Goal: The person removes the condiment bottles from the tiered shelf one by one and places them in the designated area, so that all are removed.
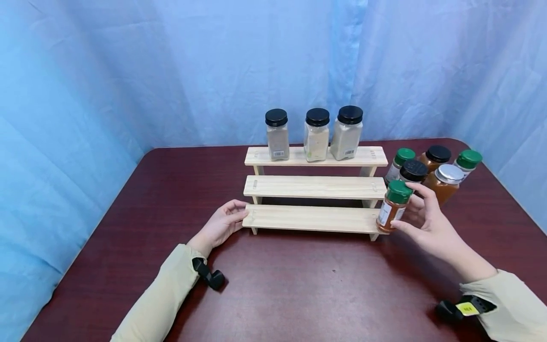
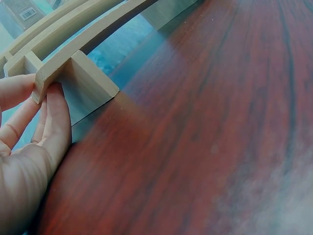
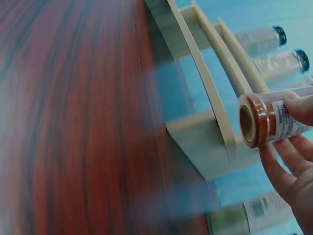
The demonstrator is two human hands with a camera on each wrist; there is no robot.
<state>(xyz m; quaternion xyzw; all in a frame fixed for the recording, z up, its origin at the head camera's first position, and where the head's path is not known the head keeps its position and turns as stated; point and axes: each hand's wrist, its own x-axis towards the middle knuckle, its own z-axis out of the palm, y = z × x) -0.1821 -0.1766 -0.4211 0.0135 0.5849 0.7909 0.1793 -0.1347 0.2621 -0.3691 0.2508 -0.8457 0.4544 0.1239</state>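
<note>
While pale blue curtain (image 1: 205, 80) fills the back and both sides of the head view, a dark red-brown bench (image 1: 307, 285) with visible grain takes up the lower part. On it stands a three-tier wooden rack (image 1: 307, 217), its tiers rising in steps toward the curtain. Two pale sleeves (image 1: 154, 289) reach in from the near side.

Left hand (image 1: 224, 223): thumb and fingers pinch the left end of the lowest tier, confirmed by the left wrist view. Right hand (image 1: 431, 230): gripping the green-lidded spice jar (image 1: 390, 213), with fingers at the lid and the thumb against the lower body. Jar position: at the right end of the lowest tier, slightly tilted; its round base is visible in the right wrist view. Contact with the board cannot be told.

Top tier: three black-lidded jars (image 1: 316, 142) standing in a row, pale contents, the left one greyer; the right two sit closer together. Middle tier: bare along its visible length.

Right of the rack, on the bench: a cluster of five jars, partly overlapping in view. Nearest are a silver-lidded jar (image 1: 444, 189) with brown contents and a black-lidded one; behind these, two green lids flank another black lid.

Smallest: a black wrist device (image 1: 209, 274) on the left; its right counterpart bears a yellow tag (image 1: 467, 309).
</note>
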